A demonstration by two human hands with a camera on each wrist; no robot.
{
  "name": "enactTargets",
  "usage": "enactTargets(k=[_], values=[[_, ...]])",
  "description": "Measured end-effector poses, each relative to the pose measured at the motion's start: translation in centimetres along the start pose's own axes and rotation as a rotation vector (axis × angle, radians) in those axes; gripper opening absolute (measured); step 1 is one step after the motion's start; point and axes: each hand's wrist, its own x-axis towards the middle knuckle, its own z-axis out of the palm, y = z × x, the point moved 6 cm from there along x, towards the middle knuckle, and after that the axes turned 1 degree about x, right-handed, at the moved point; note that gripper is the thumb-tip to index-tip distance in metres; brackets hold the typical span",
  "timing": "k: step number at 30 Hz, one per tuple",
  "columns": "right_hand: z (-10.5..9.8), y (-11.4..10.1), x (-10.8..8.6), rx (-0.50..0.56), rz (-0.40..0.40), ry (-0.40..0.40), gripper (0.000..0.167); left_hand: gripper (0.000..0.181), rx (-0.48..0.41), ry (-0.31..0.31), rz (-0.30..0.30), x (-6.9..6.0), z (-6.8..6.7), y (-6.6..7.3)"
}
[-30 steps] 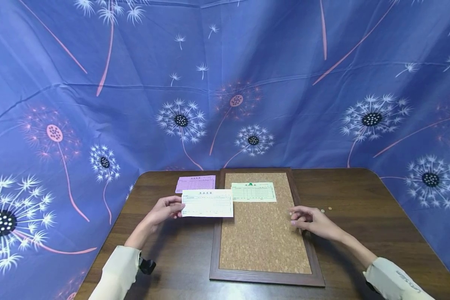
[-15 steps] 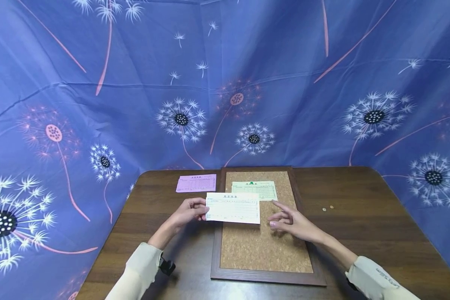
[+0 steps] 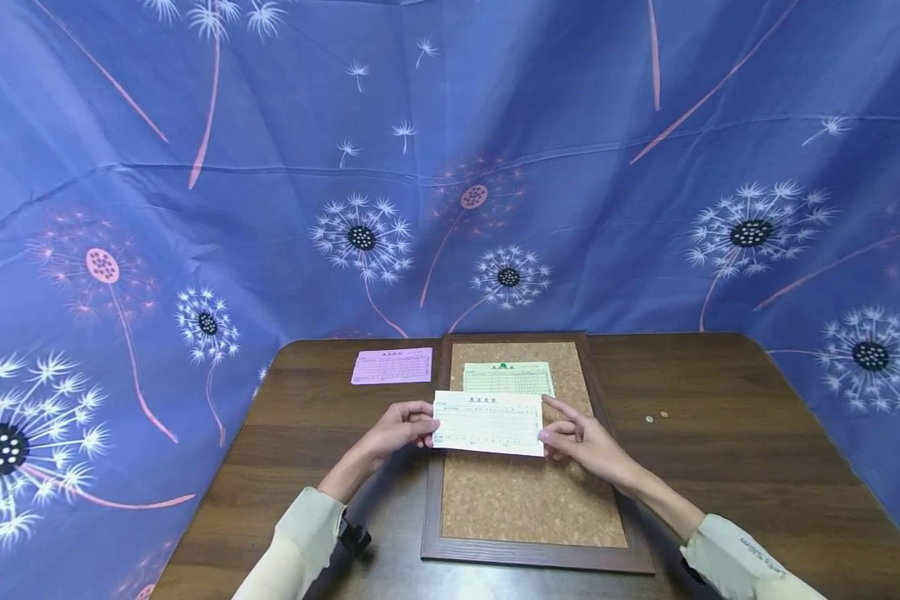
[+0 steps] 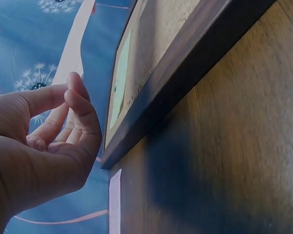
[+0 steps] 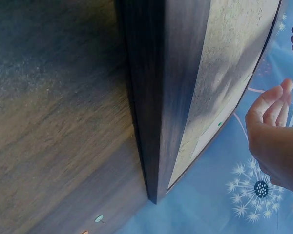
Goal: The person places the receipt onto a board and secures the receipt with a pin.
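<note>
A white printed paper form (image 3: 487, 423) is held level above the corkboard (image 3: 525, 500), covering the lower edge of a green form (image 3: 506, 380). My left hand (image 3: 405, 429) pinches its left edge between thumb and fingers; the left wrist view shows this paper (image 4: 71, 48) rising from the fingertips. At the right edge is my right hand (image 3: 581, 446), thumb over the paper's edge and index finger by the upper corner. In the right wrist view the right hand (image 5: 276, 136) has the paper beside its fingers, partly cut off. A green pushpin (image 3: 503, 366) sits at the green form's top.
Purple forms (image 3: 392, 366) lie on the brown table (image 3: 307, 400), left of the board's upper end. Two small pushpins (image 3: 656, 417) lie to the right of the board's wooden frame (image 3: 540, 557). A blue dandelion-print cloth (image 3: 450, 125) hangs behind and around the table.
My left hand has carried the white form rightward and slightly down over the corkboard. My right hand has moved left from the board's right frame to the form's right edge.
</note>
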Motion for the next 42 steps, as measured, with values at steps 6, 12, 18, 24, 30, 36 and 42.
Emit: enactTargets(k=[6, 12, 18, 24, 30, 36, 42], values=[[0.4, 0.4, 0.1, 0.002, 0.038, 0.008, 0.076, 0.023, -0.006, -0.004, -0.008, -0.3, 0.4, -0.3], [-0.1, 0.8, -0.1, 0.002, 0.068, 0.066, 0.073, 0.021, -0.041, -0.020, 0.005, -0.1, 1.2, -0.3], [-0.8, 1.5, 0.2, 0.008, 0.097, 0.103, 0.070, 0.025, -0.007, 0.018, -0.022, 0.2, 1.2, -0.5], [-2.1, 2.1, 0.1, 0.011, 0.116, 0.133, 0.069, 0.036, 0.067, 0.007, -0.015, 1.7, 1.8, -0.5], [-2.7, 2.3, 0.1, 0.012, 0.131, 0.137, 0.070, 0.034, 0.138, 0.007, -0.030, 2.9, 2.8, -1.2], [-2.7, 3.1, 0.4, -0.029, 0.150, 0.144, 0.066, 0.030, 0.230, 0.053, -0.035, 3.3, 3.3, -1.3], [-2.3, 3.4, 0.5, -0.052, 0.138, 0.139, 0.066, 0.032, 0.289, 0.098, 0.003, 3.1, 3.5, -0.8]])
